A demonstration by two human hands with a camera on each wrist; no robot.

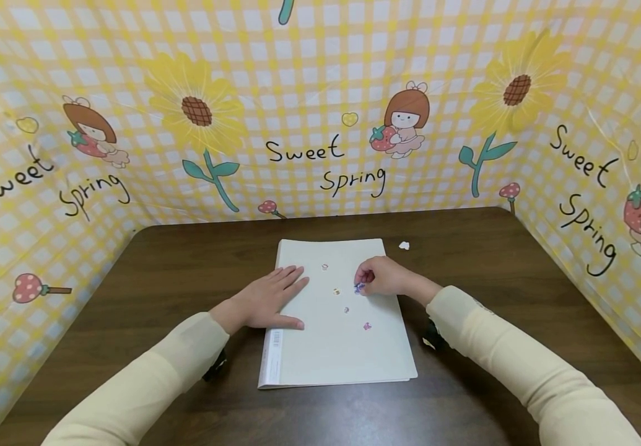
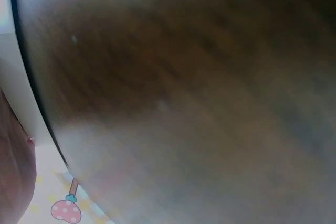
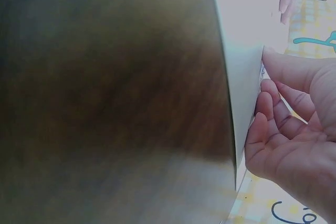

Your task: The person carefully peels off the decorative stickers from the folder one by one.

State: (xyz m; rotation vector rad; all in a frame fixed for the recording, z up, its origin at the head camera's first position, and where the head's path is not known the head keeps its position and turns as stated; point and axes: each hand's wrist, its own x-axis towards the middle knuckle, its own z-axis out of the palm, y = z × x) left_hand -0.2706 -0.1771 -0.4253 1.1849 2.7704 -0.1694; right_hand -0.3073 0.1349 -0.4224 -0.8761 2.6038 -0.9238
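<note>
Left hand (image 1: 270,301) flat on white folder (image 1: 342,359), holding nothing; blue-purple sticker (image 1: 358,288) at that hand's three o'clock. Right hand (image 1: 385,276) nearer, fingers curled, pinching sticker. Folder's long axis twelve-to-six.

White folder (image 1: 342,356), seemingly blue-purple sticker (image 1: 358,288), pink sticker (image 1: 367,326), brown grained table (image 1: 186,260), yellow-and-white checked cloth (image 1: 298,74)

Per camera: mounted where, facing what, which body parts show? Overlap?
Head: on the head, facing forward and down at the white folder; left hand, right hand, sleeves show.
Left wrist: on that wrist, facing blurred tabletop; likely left hand at left edge.
Right wrist: on that wrist, facing tabletop and folder edge; right hand at right, left hand partly at top.
Head and right wrist share: folder, both hands.
</note>
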